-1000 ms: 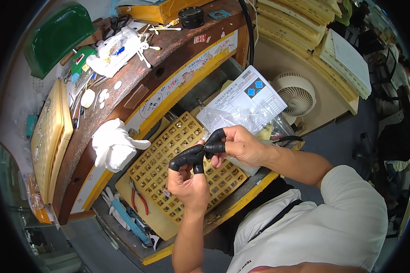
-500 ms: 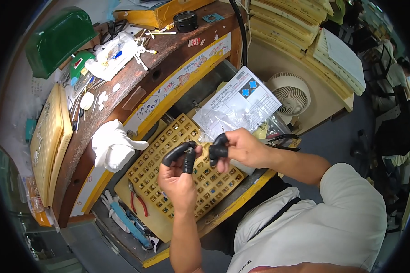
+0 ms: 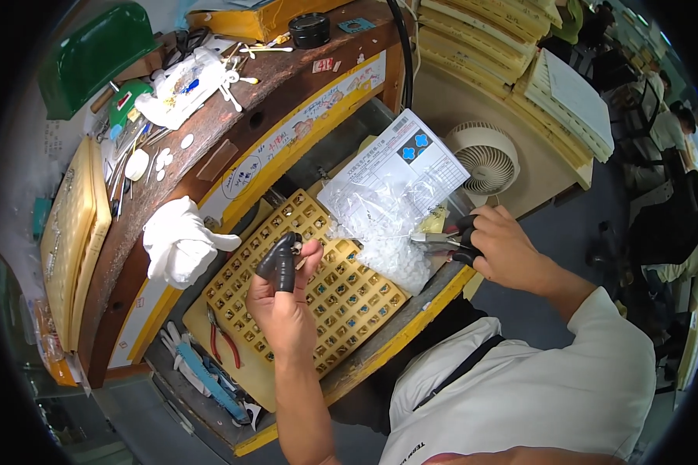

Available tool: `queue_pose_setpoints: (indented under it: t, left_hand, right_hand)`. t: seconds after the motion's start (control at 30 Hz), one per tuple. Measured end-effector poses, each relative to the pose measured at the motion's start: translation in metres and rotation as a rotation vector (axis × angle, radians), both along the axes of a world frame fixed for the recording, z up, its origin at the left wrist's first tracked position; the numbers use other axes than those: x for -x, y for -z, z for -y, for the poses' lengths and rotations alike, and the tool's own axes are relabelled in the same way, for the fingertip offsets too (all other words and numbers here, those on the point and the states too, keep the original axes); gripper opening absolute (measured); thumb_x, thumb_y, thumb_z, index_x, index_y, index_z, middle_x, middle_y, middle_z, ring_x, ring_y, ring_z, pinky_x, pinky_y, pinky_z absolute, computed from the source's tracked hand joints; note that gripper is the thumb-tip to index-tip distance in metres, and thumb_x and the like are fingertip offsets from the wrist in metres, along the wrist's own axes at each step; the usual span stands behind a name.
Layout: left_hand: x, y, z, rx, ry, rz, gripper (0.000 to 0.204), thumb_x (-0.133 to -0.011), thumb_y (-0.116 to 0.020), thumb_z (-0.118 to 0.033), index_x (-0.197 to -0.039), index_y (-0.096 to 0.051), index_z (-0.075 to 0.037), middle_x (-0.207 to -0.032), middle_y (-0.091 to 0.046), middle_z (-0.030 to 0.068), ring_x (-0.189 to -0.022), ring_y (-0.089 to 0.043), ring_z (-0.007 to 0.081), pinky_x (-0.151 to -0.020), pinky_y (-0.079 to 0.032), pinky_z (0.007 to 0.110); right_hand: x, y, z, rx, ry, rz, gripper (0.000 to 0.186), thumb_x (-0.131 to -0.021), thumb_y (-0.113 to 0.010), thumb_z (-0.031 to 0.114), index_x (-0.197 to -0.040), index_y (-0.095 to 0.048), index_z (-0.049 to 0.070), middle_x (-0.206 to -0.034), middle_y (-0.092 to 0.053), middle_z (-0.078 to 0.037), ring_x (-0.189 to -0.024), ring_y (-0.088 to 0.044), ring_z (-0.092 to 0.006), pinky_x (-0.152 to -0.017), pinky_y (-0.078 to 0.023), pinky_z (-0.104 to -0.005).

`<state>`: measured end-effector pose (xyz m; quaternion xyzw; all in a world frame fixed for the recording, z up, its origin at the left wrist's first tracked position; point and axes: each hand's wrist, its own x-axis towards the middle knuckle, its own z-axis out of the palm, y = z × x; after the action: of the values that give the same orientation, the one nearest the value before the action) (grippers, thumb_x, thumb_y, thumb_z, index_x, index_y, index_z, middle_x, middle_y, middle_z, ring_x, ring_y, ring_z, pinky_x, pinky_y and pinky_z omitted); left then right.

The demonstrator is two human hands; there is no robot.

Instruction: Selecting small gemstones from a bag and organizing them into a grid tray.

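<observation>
My left hand [image 3: 283,302], with black coverings on some fingers, pinches a small gold-coloured piece [image 3: 297,249] over a yellow compartment tray [image 3: 198,325] of small jewellery-like pieces. My right hand [image 3: 502,252], also with black finger coverings, is closed on dark-handled pliers [image 3: 434,237]; their metal jaws point left over a plastic bag of white bits [image 3: 395,267]. A printed sheet with blue shapes [image 3: 434,174] lies behind the bag. Red-handled pliers [image 3: 226,345] rest at the tray's left.
The wooden bench [image 3: 136,240] carries a white glove [image 3: 178,240], swabs, tools, a black tin [image 3: 309,31] and upright trays [image 3: 74,248]. A fan [image 3: 482,155], stacked trays [image 3: 504,39] and a tool-filled drawer side [image 3: 209,380] surround my hands. Other people [image 3: 659,132] sit far right.
My hands have parted: the left moved leftward with the small piece, while the right moved right and took hold of the pliers near the bag.
</observation>
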<state>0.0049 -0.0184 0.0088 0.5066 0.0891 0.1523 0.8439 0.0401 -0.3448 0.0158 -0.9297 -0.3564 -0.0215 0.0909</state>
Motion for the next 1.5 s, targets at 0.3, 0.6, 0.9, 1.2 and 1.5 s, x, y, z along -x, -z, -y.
queue_pose_setpoints:
  t: [0.3,0.6,0.9,1.2,1.5]
  left_hand:
    - [-0.001,-0.001,-0.001,0.01,0.009,-0.008,0.025,-0.092,-0.056,0.009,-0.116,-0.059,0.007,-0.11,-0.067,0.0212,-0.103,-0.068,0.0287,-0.096,-0.057,0.04]
    - [0.0,0.006,-0.005,0.114,0.193,0.075,0.026,-0.088,-0.061,0.01,-0.113,-0.063,0.007,-0.108,-0.068,0.0207,-0.101,-0.069,0.028,-0.095,-0.056,0.043]
    - [0.008,0.003,-0.004,0.205,0.225,0.093,0.025,-0.087,-0.062,0.012,-0.109,-0.067,0.003,-0.111,-0.069,0.0187,-0.101,-0.069,0.0283,-0.092,-0.057,0.039]
    - [0.007,0.003,-0.003,0.19,0.253,0.101,0.023,-0.089,-0.061,0.01,-0.109,-0.068,0.003,-0.111,-0.069,0.0191,-0.1,-0.069,0.0292,-0.094,-0.056,0.042]
    - [0.006,0.004,0.0,0.155,0.254,0.086,0.021,-0.089,-0.062,0.009,-0.108,-0.068,0.004,-0.106,-0.07,0.0205,-0.096,-0.07,0.0305,-0.092,-0.057,0.045]
  right_hand:
    - [0.0,-0.036,0.005,0.101,0.014,-0.204,0.019,-0.073,-0.069,0.013,-0.084,-0.062,-0.001,-0.087,-0.052,-0.015,-0.091,-0.051,-0.0296,-0.085,-0.039,-0.0408]
    - [0.021,-0.004,-0.061,-0.941,-0.051,-1.406,0.018,-0.101,-0.054,0.015,-0.105,-0.06,-0.001,-0.093,-0.067,-0.006,-0.082,-0.064,-0.0096,-0.075,-0.053,-0.0251]
    - [0.023,0.019,-0.116,-1.254,-0.243,-1.871,0.029,-0.104,-0.039,0.019,-0.109,-0.056,-0.005,-0.107,-0.066,-0.018,-0.104,-0.067,-0.031,-0.095,-0.051,-0.0396]
    - [0.02,0.015,-0.118,-1.278,-0.317,-1.999,0.031,-0.105,-0.041,0.021,-0.106,-0.055,-0.006,-0.106,-0.065,-0.02,-0.105,-0.066,-0.0324,-0.095,-0.051,-0.0407]
    - [0.025,0.018,-0.117,-1.232,-0.252,-1.954,0.034,-0.106,-0.038,0.024,-0.105,-0.056,-0.005,-0.1,-0.066,-0.019,-0.099,-0.067,-0.0291,-0.092,-0.053,-0.0396]
